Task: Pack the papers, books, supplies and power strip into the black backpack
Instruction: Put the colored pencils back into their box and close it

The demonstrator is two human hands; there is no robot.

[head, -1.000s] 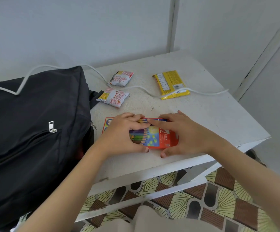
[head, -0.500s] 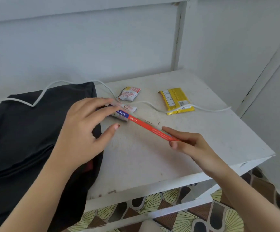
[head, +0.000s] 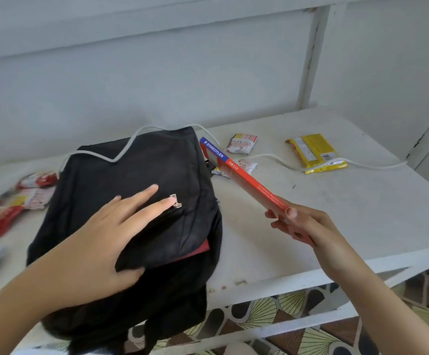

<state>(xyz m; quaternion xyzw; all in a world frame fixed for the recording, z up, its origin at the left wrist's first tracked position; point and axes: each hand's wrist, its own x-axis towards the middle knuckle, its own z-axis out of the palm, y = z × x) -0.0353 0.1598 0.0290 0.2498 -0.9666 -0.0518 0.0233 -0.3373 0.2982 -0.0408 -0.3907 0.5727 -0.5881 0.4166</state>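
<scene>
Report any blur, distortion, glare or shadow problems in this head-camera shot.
Head view: even, diffuse light, no glare; the snack packets at the left edge are smeared and soft; the lettering on the pencil box in the right hand is readable; the wide lens bows the front edge of the table; the black backpack shows little surface detail.

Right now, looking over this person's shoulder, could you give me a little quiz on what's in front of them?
1. True or false: the right hand holds the red pencil box by its near end.
2. The left hand rests flat on: A the black backpack, B a laptop, C the white cable.
3. What colour is the packet on the right that the white cable crosses?
Key: 1 true; 2 A; 3 yellow.
</scene>
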